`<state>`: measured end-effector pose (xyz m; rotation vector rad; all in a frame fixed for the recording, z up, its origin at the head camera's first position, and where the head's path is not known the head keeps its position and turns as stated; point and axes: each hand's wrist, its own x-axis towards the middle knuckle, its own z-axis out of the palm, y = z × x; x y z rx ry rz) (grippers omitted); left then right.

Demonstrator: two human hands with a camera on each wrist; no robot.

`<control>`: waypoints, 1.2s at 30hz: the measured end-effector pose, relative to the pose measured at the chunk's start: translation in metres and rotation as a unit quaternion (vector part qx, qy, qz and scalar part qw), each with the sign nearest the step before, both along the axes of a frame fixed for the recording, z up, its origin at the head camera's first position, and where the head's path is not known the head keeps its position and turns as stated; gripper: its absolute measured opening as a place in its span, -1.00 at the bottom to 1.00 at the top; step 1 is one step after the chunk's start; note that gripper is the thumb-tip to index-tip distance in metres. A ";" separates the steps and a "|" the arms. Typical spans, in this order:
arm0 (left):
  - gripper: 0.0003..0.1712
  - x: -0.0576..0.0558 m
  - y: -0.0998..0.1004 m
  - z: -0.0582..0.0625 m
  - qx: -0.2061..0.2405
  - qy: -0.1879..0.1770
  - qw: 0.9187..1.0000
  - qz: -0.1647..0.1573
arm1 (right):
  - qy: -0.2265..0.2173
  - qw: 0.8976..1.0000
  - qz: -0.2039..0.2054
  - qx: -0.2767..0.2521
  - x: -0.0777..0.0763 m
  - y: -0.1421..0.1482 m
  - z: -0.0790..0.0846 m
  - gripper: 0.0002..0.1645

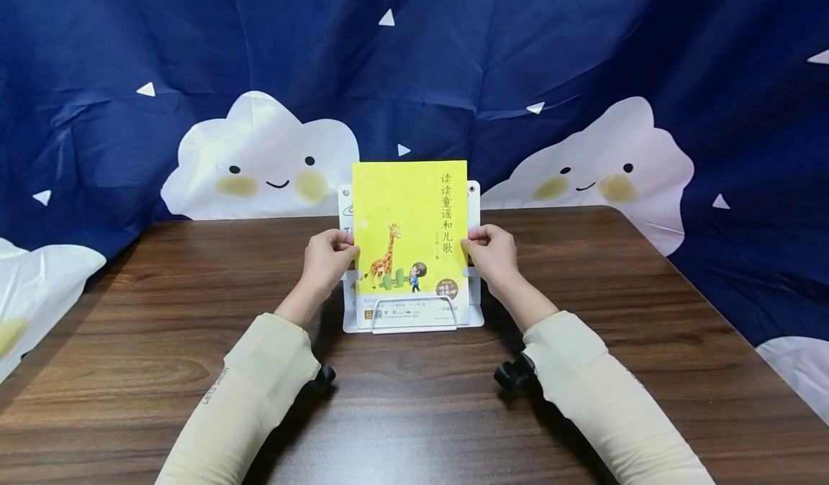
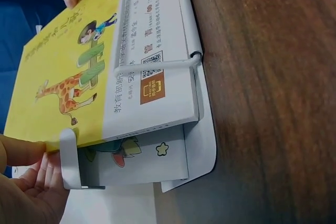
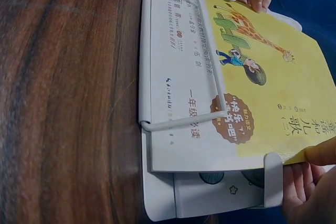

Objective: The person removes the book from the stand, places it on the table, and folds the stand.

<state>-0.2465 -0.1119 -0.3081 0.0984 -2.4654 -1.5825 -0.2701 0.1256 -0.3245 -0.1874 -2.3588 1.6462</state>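
Note:
A yellow book [image 1: 414,211] with a giraffe and a child on its cover stands upright on a white book stand [image 1: 476,305]. The stand's wire bar [image 1: 414,298] crosses the lower cover. My left hand [image 1: 329,258] pinches the book's left edge, thumb on the cover and fingers behind. On the opposite edge my right hand [image 1: 494,255] pinches the book the same way. White side clips [image 2: 70,158] of the stand sit right beside the fingers. Behind the book, the printed back panel [image 3: 226,190] of the stand shows.
The stand rests on a dark wooden table [image 1: 414,413]. A blue curtain [image 1: 427,60] with smiling clouds hangs behind the table's far edge. Black wrist-camera parts [image 1: 514,373] stick out below the cream sleeves [image 1: 583,370].

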 end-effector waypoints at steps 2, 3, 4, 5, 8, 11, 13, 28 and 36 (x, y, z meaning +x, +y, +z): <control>-0.89 0.000 0.000 0.000 0.005 0.000 1.000 0.000 | 0.000 1.000 -0.002 0.002 0.007 -0.003 0.008 -0.87; -0.89 -0.001 0.000 0.001 0.010 -0.001 1.000 0.000 | 0.004 1.000 0.000 -0.001 0.006 -0.003 0.007 -0.87; -0.89 -0.001 0.000 0.001 0.013 -0.002 1.000 0.000 | 0.010 1.000 0.002 -0.006 0.002 -0.001 0.003 -0.87; -0.89 -0.001 0.000 0.001 0.016 -0.003 1.000 -0.001 | 0.011 1.000 0.003 -0.008 0.003 -0.001 0.004 -0.86; -0.88 -0.002 -0.001 0.002 0.031 -0.008 0.999 -0.006 | 0.019 1.000 0.004 -0.011 0.002 -0.001 0.006 -0.86; -0.88 -0.004 -0.001 0.004 0.044 -0.014 0.999 -0.010 | 0.017 1.000 0.002 -0.003 0.011 -0.005 0.018 -0.85; -0.88 -0.005 0.000 0.006 0.053 -0.014 0.998 -0.014 | 0.021 1.000 0.004 -0.005 0.010 -0.004 0.020 -0.86; -0.88 -0.006 -0.001 0.022 0.066 0.014 0.997 -0.023 | 0.038 0.999 0.022 0.014 0.008 -0.003 0.044 -0.83; -0.87 -0.006 -0.001 0.029 0.085 0.040 0.995 -0.027 | 0.070 0.997 0.028 0.022 0.006 -0.002 0.056 -0.94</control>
